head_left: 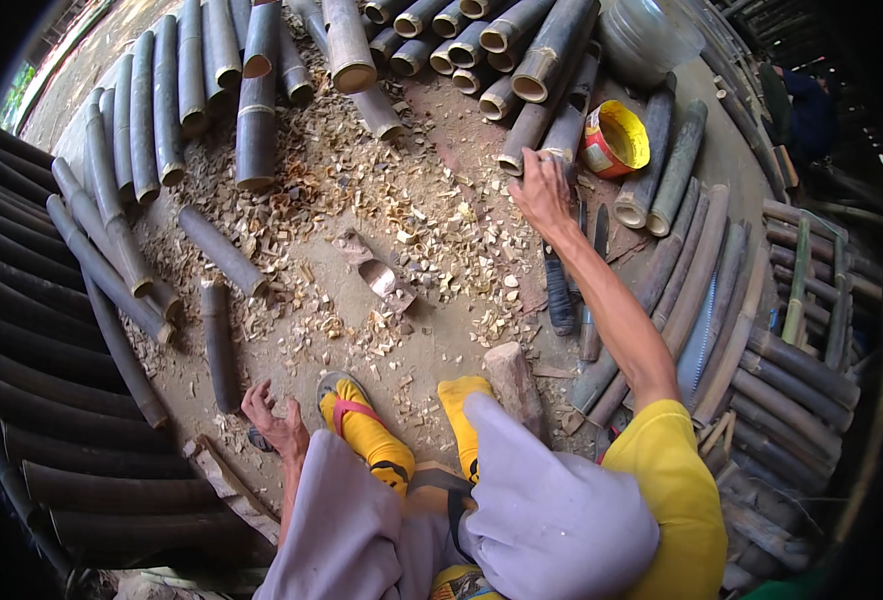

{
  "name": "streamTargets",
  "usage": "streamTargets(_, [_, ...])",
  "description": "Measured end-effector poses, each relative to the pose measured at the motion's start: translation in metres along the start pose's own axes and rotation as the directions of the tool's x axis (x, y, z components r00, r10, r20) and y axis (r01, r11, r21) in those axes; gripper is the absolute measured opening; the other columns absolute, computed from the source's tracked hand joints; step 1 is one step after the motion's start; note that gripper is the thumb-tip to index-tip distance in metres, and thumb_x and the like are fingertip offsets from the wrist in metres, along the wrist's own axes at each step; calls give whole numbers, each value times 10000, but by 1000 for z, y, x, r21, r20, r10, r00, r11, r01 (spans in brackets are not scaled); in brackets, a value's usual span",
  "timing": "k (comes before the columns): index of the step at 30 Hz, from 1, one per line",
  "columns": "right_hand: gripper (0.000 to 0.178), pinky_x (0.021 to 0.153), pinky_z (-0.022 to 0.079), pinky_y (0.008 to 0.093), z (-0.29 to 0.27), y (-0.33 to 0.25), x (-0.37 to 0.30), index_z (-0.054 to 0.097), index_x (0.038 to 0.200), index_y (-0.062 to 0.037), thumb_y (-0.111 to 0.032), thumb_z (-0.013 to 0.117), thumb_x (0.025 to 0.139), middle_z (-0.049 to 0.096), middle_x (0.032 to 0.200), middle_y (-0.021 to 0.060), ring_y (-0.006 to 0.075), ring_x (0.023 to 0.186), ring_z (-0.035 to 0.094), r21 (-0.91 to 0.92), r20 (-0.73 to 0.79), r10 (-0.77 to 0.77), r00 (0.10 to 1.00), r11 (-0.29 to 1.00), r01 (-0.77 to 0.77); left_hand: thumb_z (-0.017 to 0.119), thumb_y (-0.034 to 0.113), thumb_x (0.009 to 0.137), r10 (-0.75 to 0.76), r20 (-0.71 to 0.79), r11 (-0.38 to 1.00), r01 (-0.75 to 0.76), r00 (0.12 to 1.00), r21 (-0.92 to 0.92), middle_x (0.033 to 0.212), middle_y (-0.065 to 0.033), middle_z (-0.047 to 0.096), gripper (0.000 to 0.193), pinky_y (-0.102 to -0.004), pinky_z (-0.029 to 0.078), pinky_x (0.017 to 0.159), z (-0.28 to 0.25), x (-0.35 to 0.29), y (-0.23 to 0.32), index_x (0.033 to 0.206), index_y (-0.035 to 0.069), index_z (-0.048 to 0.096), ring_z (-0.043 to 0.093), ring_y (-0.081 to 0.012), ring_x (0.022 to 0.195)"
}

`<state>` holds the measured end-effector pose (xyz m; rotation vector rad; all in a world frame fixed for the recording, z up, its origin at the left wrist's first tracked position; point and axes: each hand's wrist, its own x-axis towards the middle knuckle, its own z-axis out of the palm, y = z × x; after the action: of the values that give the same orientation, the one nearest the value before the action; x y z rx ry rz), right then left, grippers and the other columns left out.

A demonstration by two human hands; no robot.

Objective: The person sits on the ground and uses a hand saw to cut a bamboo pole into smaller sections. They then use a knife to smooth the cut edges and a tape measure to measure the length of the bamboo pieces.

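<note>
At the far right of centre, my right hand (542, 192) reaches the near end of a dark bamboo tube (534, 132), its fingers curled onto it. The tube's pale cut rim shows just left of the fingers; part of the grip is hidden. My left hand (278, 416) hangs beside my left knee, empty, with its fingers loosely apart. A short bamboo tube (221, 345) lies just beyond it. Below my right forearm lie a tool with a black wrapped handle (559, 292) and a long dark blade (600, 232).
A yellow-and-red tub (617, 140) stands past my right hand. Bamboo chips (362, 220) litter the ground around a wooden piece with a shiny metal ring (380, 277). Stacked bamboo (82, 440) flanks the left; a saw blade (702, 335) lies among poles on the right. A stone (515, 385) sits near my feet.
</note>
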<state>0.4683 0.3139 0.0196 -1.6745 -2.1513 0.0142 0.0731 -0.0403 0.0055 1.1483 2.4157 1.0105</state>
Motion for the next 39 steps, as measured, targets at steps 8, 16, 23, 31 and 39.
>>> streamTargets(8, [349, 748, 487, 456, 42, 37, 22, 539, 1123, -60, -96, 580, 779, 501, 1153, 261, 380, 924, 546, -276, 38, -25, 999, 961, 35, 644, 29, 666, -70, 161, 994, 83, 984, -75, 1122, -101, 503, 353, -315, 517, 727, 27, -20, -11, 1016, 67, 628, 559, -224, 974])
streamTargets(16, [459, 797, 515, 460, 32, 31, 23, 556, 1187, -75, -22, 631, 737, 469, 1143, 248, 380, 938, 553, -95, 16, -26, 1000, 995, 27, 633, -8, 706, -99, 182, 987, 119, 978, -103, 1086, -89, 529, 306, -283, 540, 706, 18, -38, -32, 1007, 49, 627, 602, -184, 935])
streamTargets(23, [501, 847, 447, 408, -15, 50, 1, 613, 1148, -106, 75, 507, 693, 495, 1059, 170, 333, 978, 526, 213, -204, 160, 966, 970, -115, 614, -27, 721, -79, 202, 982, 111, 976, -155, 1074, -92, 533, 278, -284, 558, 703, 25, -33, -17, 994, 27, 624, 606, -189, 940])
streamTargets(31, [486, 903, 411, 411, -34, 58, -21, 604, 1115, -73, 91, 516, 666, 521, 1032, 150, 319, 1056, 491, 251, -242, 220, 945, 955, -158, 626, -13, 726, -60, 243, 981, 102, 968, -165, 1041, -82, 540, 268, -279, 569, 681, 36, -32, -21, 989, 38, 632, 609, -182, 885])
streamTargets(39, [586, 887, 373, 467, -16, 57, 7, 405, 1153, -62, -205, 753, 703, 484, 1050, 229, 379, 1016, 456, 334, -138, 435, 890, 866, -371, 646, 8, 736, -83, 295, 971, 144, 952, -190, 1002, -74, 544, 243, -273, 556, 669, 42, -30, -3, 976, 49, 643, 611, -160, 869])
